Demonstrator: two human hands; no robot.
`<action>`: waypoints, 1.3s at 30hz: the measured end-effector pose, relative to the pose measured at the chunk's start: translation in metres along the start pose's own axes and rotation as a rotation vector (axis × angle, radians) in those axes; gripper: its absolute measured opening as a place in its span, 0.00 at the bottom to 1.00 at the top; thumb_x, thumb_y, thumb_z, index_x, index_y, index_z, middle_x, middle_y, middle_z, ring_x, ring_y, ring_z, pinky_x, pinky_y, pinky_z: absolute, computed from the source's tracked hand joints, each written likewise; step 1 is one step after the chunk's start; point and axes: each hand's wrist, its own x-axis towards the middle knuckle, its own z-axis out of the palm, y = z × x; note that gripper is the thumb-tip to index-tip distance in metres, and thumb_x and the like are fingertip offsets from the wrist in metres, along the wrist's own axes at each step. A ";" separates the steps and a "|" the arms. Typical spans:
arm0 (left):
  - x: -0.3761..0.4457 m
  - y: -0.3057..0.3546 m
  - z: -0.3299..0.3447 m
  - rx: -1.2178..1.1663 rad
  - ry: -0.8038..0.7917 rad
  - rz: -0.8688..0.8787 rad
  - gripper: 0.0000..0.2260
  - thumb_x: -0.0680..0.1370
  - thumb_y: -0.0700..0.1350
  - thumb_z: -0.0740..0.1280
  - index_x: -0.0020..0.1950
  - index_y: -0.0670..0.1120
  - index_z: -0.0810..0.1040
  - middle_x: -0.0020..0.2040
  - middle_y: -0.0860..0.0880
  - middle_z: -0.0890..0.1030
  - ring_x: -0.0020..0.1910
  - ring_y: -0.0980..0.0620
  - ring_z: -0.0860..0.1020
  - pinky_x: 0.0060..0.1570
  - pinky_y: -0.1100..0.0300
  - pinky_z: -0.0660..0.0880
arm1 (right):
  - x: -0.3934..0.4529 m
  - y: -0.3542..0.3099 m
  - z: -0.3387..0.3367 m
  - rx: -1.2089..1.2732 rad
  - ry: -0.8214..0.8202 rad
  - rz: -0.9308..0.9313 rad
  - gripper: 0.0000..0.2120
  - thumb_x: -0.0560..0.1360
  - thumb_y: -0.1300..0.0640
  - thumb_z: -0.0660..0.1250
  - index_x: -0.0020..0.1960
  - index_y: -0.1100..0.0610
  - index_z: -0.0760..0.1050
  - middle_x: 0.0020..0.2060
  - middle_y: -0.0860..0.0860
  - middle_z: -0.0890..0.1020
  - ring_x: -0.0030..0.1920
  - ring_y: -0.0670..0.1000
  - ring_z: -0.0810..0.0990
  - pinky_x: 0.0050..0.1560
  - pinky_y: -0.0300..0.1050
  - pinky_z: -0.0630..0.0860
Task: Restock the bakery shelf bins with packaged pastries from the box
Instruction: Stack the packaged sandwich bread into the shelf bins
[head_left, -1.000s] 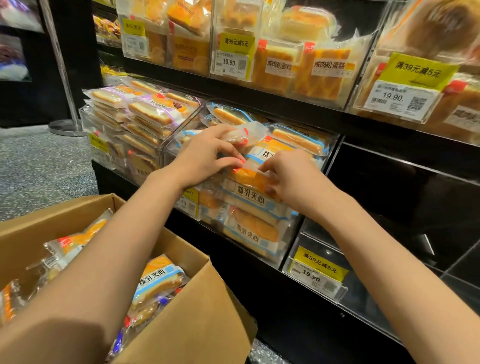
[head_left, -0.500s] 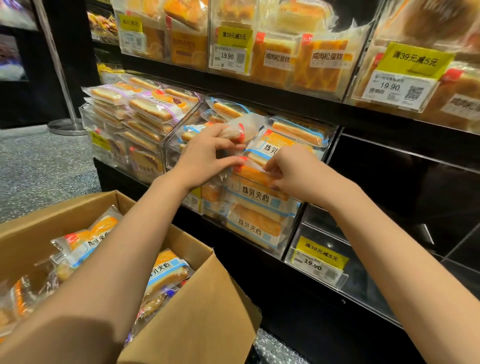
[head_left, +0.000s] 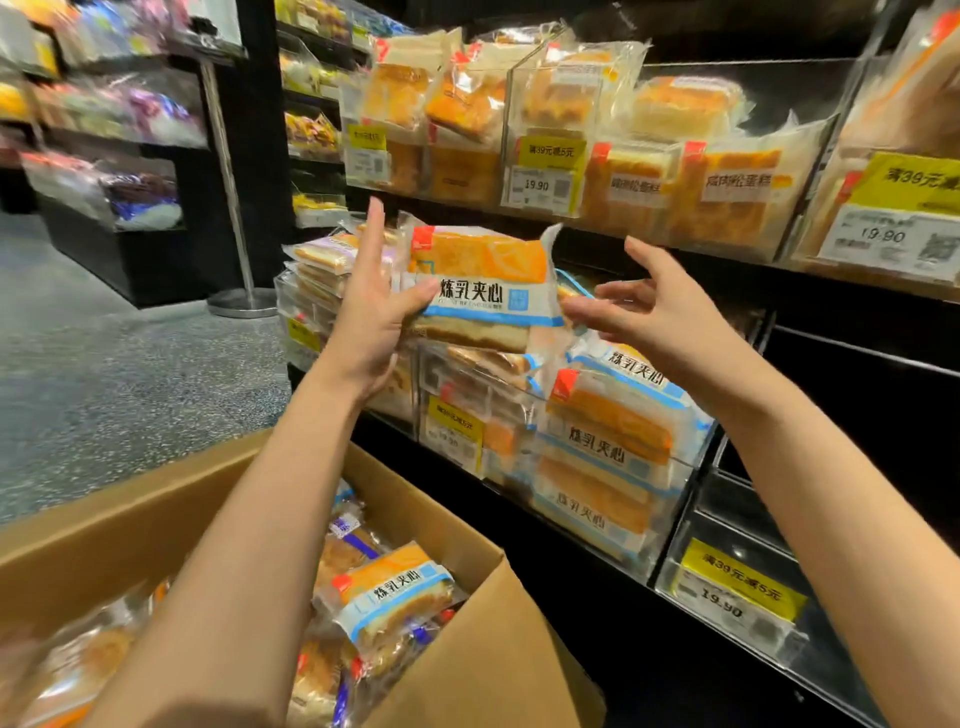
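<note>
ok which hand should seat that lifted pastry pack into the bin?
Left, probably. The left hand already holds the pastry pack by its left edge, raised above the clear bin. The right hand is open, at the pack's right end, gripping nothing; it could steady it.

The box sits low at the left, with pastry packs inside. The shelf bins stand behind it, to the right. One pack is up between the left hand and right hand, before the bins.
</note>
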 end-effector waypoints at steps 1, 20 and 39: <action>-0.003 -0.001 -0.003 -0.001 -0.037 -0.022 0.42 0.72 0.36 0.68 0.78 0.54 0.48 0.77 0.43 0.57 0.72 0.43 0.66 0.55 0.54 0.78 | 0.002 0.000 0.006 0.105 -0.033 0.039 0.58 0.54 0.36 0.75 0.77 0.53 0.54 0.54 0.50 0.80 0.55 0.47 0.80 0.57 0.48 0.78; 0.006 -0.027 -0.016 -0.116 0.256 -0.116 0.09 0.81 0.45 0.61 0.50 0.46 0.80 0.41 0.49 0.85 0.39 0.54 0.83 0.42 0.59 0.80 | 0.026 -0.005 0.079 0.118 -0.090 -0.006 0.08 0.71 0.54 0.74 0.45 0.58 0.80 0.40 0.53 0.84 0.44 0.53 0.83 0.46 0.53 0.81; 0.012 -0.066 -0.025 0.579 0.182 -0.237 0.20 0.84 0.54 0.48 0.70 0.48 0.67 0.48 0.53 0.81 0.44 0.53 0.72 0.52 0.55 0.67 | 0.049 -0.007 0.075 -0.436 0.170 0.022 0.14 0.73 0.51 0.72 0.53 0.58 0.78 0.47 0.53 0.80 0.46 0.50 0.79 0.36 0.42 0.76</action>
